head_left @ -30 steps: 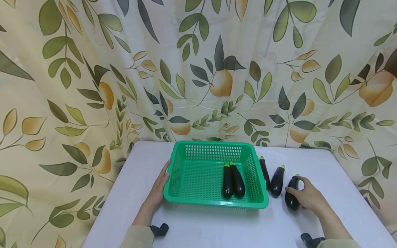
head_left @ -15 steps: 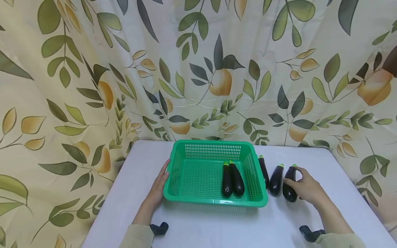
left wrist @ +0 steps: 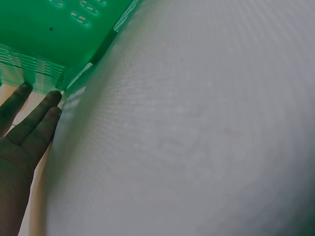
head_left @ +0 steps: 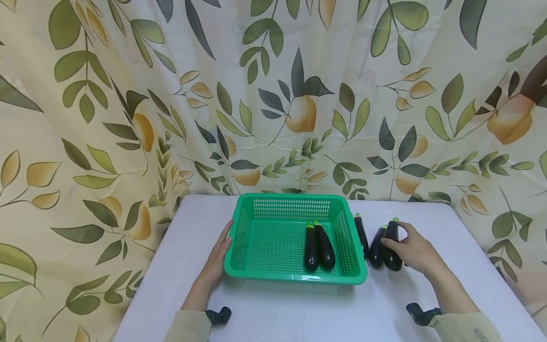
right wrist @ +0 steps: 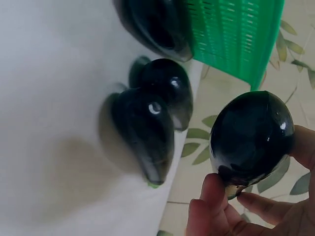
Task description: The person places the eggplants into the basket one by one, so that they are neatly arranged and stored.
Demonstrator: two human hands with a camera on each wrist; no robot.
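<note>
My right hand [head_left: 416, 249] grips a glossy dark purple eggplant [head_left: 392, 259], its green stem end pointing to the back. In the right wrist view this eggplant [right wrist: 251, 135] hangs off the table between thumb and fingers. In the head view it overlaps another eggplant [head_left: 375, 251], and a third [head_left: 361, 235] is partly hidden by the basket's right rim. A green plastic basket [head_left: 295, 277] holds two eggplants [head_left: 326, 249] side by side in its right half. My left hand [head_left: 218, 259] rests on the basket's left wall, fingers nearly straight in the left wrist view.
A white-covered table [head_left: 290, 313] bears everything. Behind it hangs a leaf-and-fruit patterned curtain [head_left: 273, 142]. In the right wrist view, several eggplants [right wrist: 145, 130] lie on the table near the basket's side. Black devices [head_left: 219, 316] sit at both wrists.
My right hand has carried its eggplant left and toward the back, close over the neighbouring eggplant. My left hand has stayed on the basket.
</note>
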